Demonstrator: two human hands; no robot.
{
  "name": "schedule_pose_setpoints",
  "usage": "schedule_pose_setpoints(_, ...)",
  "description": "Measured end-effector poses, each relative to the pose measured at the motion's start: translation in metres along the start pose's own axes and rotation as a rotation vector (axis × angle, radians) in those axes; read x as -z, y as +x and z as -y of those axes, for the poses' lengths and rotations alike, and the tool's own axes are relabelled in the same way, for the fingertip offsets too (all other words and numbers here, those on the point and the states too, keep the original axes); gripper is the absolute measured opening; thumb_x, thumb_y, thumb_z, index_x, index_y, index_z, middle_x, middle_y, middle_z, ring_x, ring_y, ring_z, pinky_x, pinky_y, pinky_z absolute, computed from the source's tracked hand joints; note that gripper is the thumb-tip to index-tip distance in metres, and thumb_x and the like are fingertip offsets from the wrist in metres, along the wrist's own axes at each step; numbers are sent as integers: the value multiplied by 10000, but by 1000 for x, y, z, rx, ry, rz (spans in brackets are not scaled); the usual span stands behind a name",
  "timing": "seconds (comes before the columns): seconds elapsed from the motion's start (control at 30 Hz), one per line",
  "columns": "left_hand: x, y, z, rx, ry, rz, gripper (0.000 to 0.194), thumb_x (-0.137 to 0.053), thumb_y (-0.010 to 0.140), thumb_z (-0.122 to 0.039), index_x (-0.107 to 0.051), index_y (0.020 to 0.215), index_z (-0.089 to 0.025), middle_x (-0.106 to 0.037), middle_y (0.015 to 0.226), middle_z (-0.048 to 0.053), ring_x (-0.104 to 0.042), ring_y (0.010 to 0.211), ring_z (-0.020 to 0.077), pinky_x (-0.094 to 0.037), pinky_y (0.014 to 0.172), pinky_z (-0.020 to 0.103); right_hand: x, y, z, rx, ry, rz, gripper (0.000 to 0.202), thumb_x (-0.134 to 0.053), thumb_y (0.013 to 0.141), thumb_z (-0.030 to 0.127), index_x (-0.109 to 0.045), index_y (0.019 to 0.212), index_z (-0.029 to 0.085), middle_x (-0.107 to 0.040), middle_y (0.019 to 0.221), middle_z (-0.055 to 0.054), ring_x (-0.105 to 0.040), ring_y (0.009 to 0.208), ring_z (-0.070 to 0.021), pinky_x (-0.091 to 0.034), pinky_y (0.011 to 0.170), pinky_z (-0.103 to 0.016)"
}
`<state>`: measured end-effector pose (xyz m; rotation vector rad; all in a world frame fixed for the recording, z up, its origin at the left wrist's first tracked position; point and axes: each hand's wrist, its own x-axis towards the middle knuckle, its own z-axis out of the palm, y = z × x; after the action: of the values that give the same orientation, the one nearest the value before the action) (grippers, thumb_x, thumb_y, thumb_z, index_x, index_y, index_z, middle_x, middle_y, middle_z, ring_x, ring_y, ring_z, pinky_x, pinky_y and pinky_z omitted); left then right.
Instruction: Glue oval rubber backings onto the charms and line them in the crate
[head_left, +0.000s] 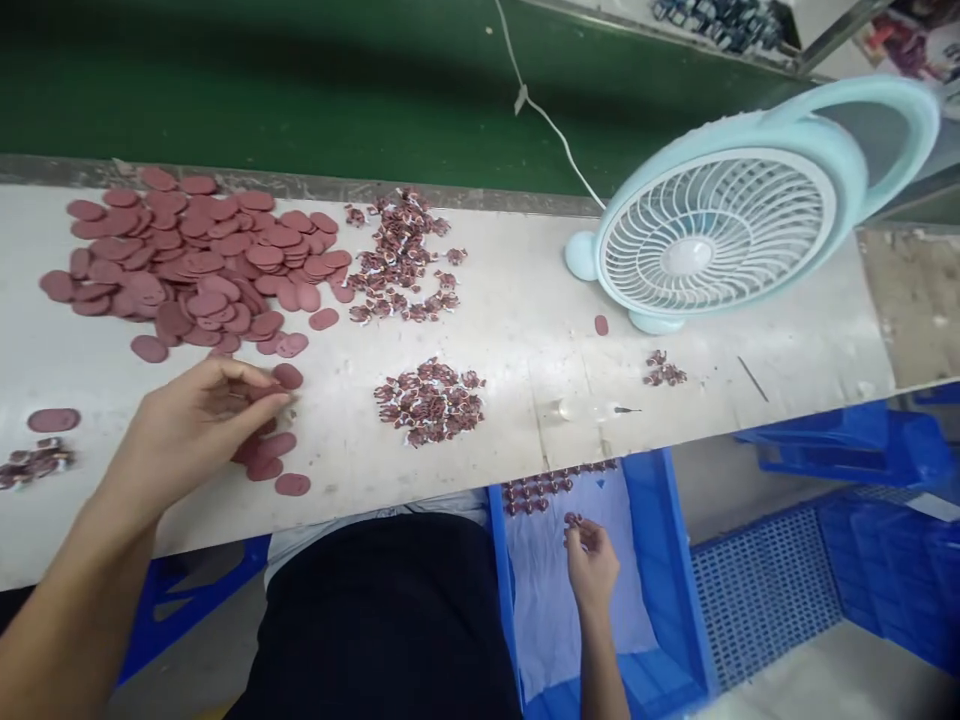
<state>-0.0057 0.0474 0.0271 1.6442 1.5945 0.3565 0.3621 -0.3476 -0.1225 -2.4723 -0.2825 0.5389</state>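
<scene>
- At lower right of centre, a small brown piece [572, 519] was pinched by the right hand [594, 570].
- Left of centre, fingers nearly together, the left hand [180, 425] was held by a flat, dull-red oval disc [288, 376]; its grip could not be told.

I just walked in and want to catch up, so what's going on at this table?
A person is working bare-handed. The right hand holds a small brown piece over the cloth in a blue crate, near rows of similar-looking pieces. The left hand is at some loose reddish ovals, fingertips together; whether it grips one is hard to tell. A bigger heap of ovals and several brown clusters lie on the table.
</scene>
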Motion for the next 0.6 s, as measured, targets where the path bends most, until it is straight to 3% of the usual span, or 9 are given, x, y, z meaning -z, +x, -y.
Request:
schedule_pose_setpoints(0.1, 3, -9, -10, -89, -158, -135, 252, -769, 777, -351, -663, 942, -193, -740, 916, -6, -725, 847, 186, -617, 772, 343, -12, 4, -12, 1, -98, 97, 279, -661, 968, 398, -662, 1112, 159, -690, 1054, -42, -679, 882, -171, -594, 792, -367)
schedule_pose_setpoints(0.2, 5, -20, -24, -149, -319, -257, 199, -842, 719, -263, -708, 842, -181, -746, 837, -27, -724, 788, 182, -616, 855, 429, -19, 6, -15, 27, -148, 172, 295, -650, 974, 402, -654, 1157, 171, -684, 1117, -56, -679, 924, -182, -594, 817, -380)
schedule_pose_setpoints(0.33, 2, -27, -32, -163, -558, -240, 200, -871, 699, -202, -751, 858, -183, -722, 722, -28, -723, 693, 212, -620, 693, 422, -23, 10, -15, 37, -212, 199, 310, -631, 984, 404, -643, 1205, 186, -670, 1199, -74, -673, 988, -196, -588, 870, -410)
schedule_pose_setpoints(0.43, -3, -28, -30, -164, -637, -234, 267, -870, 693, -150, -769, 937, -194, -708, 735, -29, -663, 624, 159, -552, 572, 331, -26, 14, -10, 27, -249, 196, 321, -648, 975, 393, -640, 1209, 173, -668, 1196, -74, -673, 1013, -209, -585, 882, -426)
schedule_pose_setpoints(0.6, -12, -34, -22, -78, -706, -117, 192, -834, 757, -157, -748, 919, -215, -698, 766, -26, -584, 588, 119, -477, 525, 292, -27, 11, 13, 13, -220, 170, 303, -652, 971, 397, -650, 1175, 172, -673, 1168, -65, -673, 993, -205, -587, 864, -410)
